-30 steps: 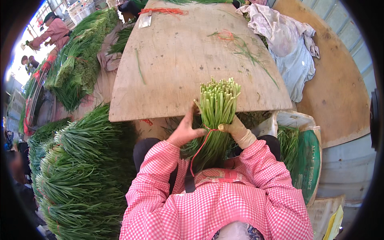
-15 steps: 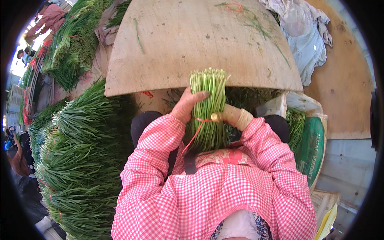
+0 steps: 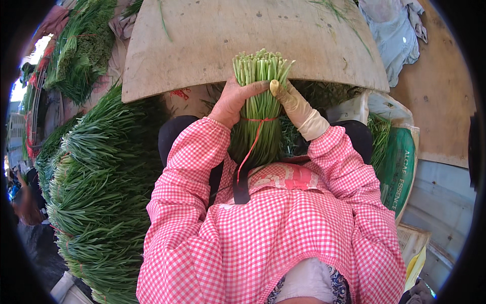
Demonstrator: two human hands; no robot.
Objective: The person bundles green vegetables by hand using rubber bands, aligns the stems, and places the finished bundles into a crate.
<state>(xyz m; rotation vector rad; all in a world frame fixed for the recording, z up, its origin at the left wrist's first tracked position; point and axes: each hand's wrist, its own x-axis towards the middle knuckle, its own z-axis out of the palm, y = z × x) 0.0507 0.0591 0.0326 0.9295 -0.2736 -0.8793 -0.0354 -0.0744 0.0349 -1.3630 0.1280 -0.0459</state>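
Observation:
Upright in front of my chest is a bundle of garlic chives (image 3: 258, 104), pale cut stem ends up and dark green leaves down. A red tie (image 3: 260, 119) circles it below my hands, its loose end trailing over my lap. My bare left hand (image 3: 237, 99) is closed round the left side, thumb across the front of the stems. On the right side, my right hand (image 3: 292, 101), in a pale glove, is also closed round the stems just under their cut ends. The two thumbs nearly meet at the front. The fingers behind the bundle are hidden.
A wooden board (image 3: 202, 50) lies just ahead, with a few loose green strands. Many tied bundles (image 3: 101, 177) are stacked at my left, with another heap (image 3: 81, 50) beyond. At right stand a white-and-green container (image 3: 400, 167) with greens inside and a pale cloth (image 3: 390, 40).
My right hand has moved up from beside the red tie to the upper stems. The left hand keeps its hold. The bundle sits a little higher in view, and the view itself has shifted.

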